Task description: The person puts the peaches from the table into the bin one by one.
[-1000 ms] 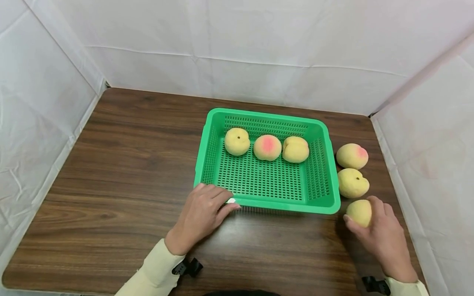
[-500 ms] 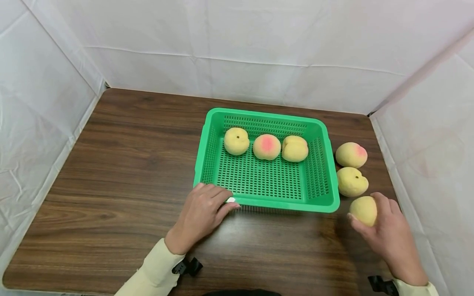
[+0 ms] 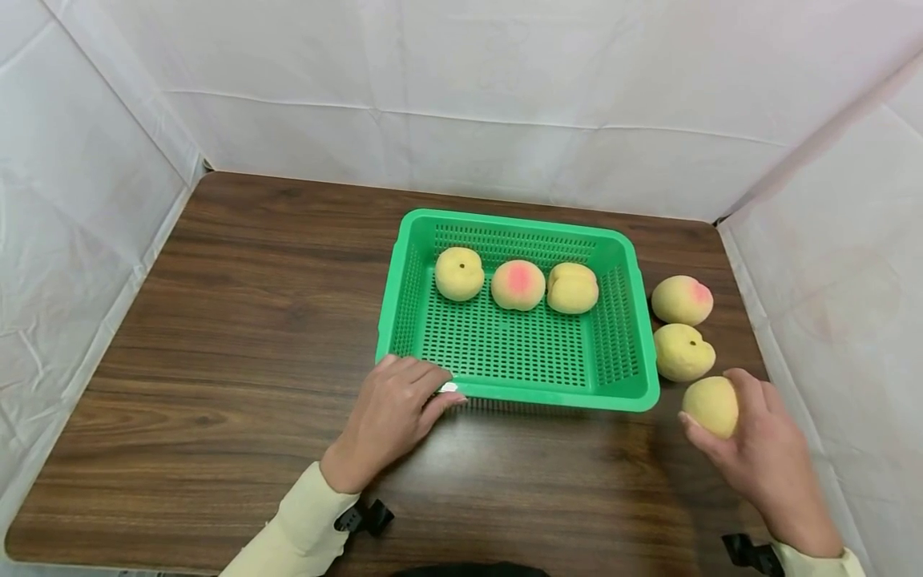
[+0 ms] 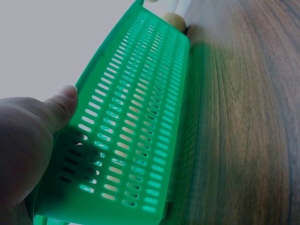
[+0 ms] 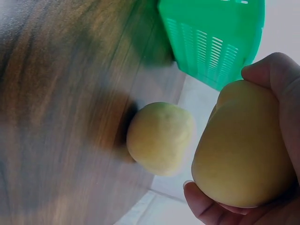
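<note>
My left hand (image 3: pixel 392 417) grips the near-left rim of a green perforated plastic basket (image 3: pixel 548 394). In the left wrist view, its thumb lies against the outside of the basket wall (image 4: pixel 133 117). Three peaches sit in a row inside: a left one (image 3: pixel 459 273), a pink-blushed middle one (image 3: pixel 518 284) and a right one (image 3: pixel 573 288). To the basket's right, my right hand (image 3: pixel 764 453) holds a yellow peach (image 3: pixel 711 407) between thumb and fingers. The right wrist view shows this held peach (image 5: pixel 241 145) raised off the table, apart from another peach (image 5: pixel 161 138) behind it.
Beside the basket's right wall, a yellow peach (image 3: pixel 683 353) and a pink-tinged peach (image 3: pixel 681 300) lie on the brown wooden table (image 3: pixel 252 336). White sheeting (image 3: pixel 490 152) hangs along the back, left and right sides of the table.
My right hand has lifted the peach and drawn it slightly rightward, away from the basket. The left hand keeps its grip on the rim, and the other peaches stay put.
</note>
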